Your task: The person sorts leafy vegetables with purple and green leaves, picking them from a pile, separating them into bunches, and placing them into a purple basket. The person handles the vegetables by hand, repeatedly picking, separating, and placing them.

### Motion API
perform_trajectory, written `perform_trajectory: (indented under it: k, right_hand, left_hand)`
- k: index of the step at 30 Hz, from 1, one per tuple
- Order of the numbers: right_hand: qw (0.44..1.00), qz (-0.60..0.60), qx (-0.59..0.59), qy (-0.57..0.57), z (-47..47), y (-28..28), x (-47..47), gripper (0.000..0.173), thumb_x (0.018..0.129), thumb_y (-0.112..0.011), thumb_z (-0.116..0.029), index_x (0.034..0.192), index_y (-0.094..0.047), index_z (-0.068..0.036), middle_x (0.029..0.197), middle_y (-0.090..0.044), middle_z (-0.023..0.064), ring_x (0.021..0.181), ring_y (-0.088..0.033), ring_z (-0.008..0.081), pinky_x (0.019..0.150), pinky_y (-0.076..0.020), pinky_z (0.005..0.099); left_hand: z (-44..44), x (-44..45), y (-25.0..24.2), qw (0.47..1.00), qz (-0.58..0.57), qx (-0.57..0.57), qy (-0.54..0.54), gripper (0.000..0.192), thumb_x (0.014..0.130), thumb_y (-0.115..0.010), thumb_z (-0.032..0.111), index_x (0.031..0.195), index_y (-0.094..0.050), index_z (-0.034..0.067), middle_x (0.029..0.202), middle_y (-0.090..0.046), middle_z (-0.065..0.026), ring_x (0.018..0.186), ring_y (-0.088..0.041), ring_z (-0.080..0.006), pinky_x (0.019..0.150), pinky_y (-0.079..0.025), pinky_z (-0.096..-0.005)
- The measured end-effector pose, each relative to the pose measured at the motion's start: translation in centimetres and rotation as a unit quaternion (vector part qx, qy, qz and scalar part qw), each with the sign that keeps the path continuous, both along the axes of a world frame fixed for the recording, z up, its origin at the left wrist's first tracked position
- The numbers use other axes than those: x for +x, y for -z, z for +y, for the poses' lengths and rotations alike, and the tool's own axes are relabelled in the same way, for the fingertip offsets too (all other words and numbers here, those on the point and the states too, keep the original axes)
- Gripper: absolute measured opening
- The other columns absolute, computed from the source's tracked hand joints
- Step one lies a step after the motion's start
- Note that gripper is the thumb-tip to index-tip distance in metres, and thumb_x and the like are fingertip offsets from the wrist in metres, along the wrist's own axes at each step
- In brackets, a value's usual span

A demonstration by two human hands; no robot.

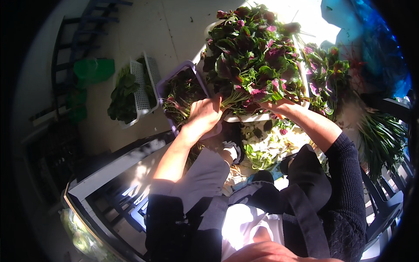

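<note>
My left hand (207, 113) is closed around the green stems of a bunch of red amaranth (236, 99), at the near left edge of a large heap of the same leaves (255, 59). That heap fills a white plastic basket (250, 118). At the basket's near side, my right hand (274, 105) touches leaves at the bunch's leafy end; its fingers are mostly hidden under the foliage, so its hold cannot be told. Left of the heap, a purple plastic basket (161, 88) holds darker stems and roots, some beside my left wrist.
White perforated baskets (141, 93) with leafy greens stand on the left, near a green bag (94, 70). More amaranth (327, 75) and long green leaves (381, 140) lie right. Pale trimmings (271, 140) cover the floor by my feet. Blue plastic (381, 49) hangs at upper right.
</note>
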State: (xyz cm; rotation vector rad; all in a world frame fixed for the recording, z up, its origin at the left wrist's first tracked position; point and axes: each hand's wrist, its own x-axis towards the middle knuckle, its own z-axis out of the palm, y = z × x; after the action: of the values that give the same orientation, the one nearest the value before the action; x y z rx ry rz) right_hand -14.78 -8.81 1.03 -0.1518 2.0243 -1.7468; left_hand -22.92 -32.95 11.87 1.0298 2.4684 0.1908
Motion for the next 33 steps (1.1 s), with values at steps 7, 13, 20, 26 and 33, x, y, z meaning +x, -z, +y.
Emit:
perform_trajectory:
  k: [7,13,20,26,33]
  right_hand:
    - [0.998,-0.032,0.055,0.015,-0.9,-0.8,4.1,0.022,0.095,-0.058,-0.027,0.105,-0.055,-0.008,0.095,-0.053,0.0042,0.082,-0.049,0.0161,0.072,-0.0393,0.0311]
    - [0.995,-0.07,0.065,0.021,-0.8,-1.3,6.1,0.023,0.094,-0.059,-0.031,0.097,-0.054,-0.009,0.085,-0.05,0.002,0.073,-0.044,0.0144,0.065,-0.0354,0.0303]
    - [0.991,-0.117,0.06,0.018,0.0,-1.4,7.1,0.027,0.093,-0.061,-0.036,0.087,-0.053,-0.011,0.073,-0.046,-0.0005,0.062,-0.039,0.0124,0.056,-0.0308,0.0294]
    - [0.985,-0.171,0.016,0.021,1.8,-1.2,4.8,0.033,0.092,-0.063,-0.04,0.078,-0.053,-0.012,0.063,-0.043,-0.0027,0.053,-0.035,0.0108,0.048,-0.0269,0.0286]
    - [0.873,-0.448,-0.189,0.035,3.8,-1.5,-6.3,0.044,0.09,-0.061,-0.055,0.076,-0.047,-0.015,0.054,-0.032,-0.0076,0.043,-0.024,0.0047,0.04,-0.0198,0.0224]
  left_hand:
    - [-2.5,0.7,4.4,0.985,0.103,-0.007,0.14,0.015,0.069,-0.065,0.007,0.083,-0.063,0.011,0.068,-0.064,-0.0095,0.065,-0.066,-0.0278,0.057,-0.054,-0.0379]
    - [-3.3,2.5,5.8,0.944,0.05,0.275,0.176,0.022,0.066,-0.079,0.021,0.085,-0.07,0.014,0.076,-0.067,-0.0023,0.065,-0.064,-0.0229,0.057,-0.052,-0.0344]
    - [-5.7,2.7,4.8,0.968,0.048,0.211,0.128,0.021,0.073,-0.072,0.015,0.085,-0.058,0.005,0.07,-0.06,-0.0091,0.059,-0.059,-0.0298,0.054,-0.049,-0.0367]
    - [-10.6,0.4,3.6,0.966,-0.061,0.172,-0.185,0.028,0.088,-0.064,0.009,0.117,-0.064,0.005,0.085,-0.07,-0.0115,0.077,-0.066,-0.0125,0.069,-0.051,-0.0282]
    - [-14.3,-1.6,0.4,0.622,-0.585,0.32,-0.409,0.027,0.098,-0.057,0.02,0.075,-0.046,0.012,0.055,-0.034,0.0077,0.042,-0.026,-0.0019,0.04,-0.022,-0.0208]
